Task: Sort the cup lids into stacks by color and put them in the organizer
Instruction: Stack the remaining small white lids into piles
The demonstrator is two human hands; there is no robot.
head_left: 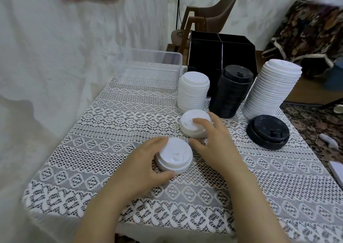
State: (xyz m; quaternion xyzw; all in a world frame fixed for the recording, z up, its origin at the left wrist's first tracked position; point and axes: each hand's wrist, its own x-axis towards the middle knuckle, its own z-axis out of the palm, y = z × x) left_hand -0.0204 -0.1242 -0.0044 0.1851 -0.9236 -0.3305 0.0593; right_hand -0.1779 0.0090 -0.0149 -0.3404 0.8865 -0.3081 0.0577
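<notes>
On the lace-covered table (111, 131), the black divided plastic organizer (220, 55) stands at the rear, with the clear plastic tub (148, 70) to its left. Before the organizer, left to right: short white lid stack (193, 92), black lid stack (230, 92), tall white lid stack (269, 90). Before these: small white lid pile (187, 125) centre, small black lid pile (267, 131) right. The nearest white lid pile (176, 159) lies foremost.

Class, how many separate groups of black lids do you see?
2: tall black stack before the organizer; low black pile near the right edge. Organizer may hide more.
</notes>
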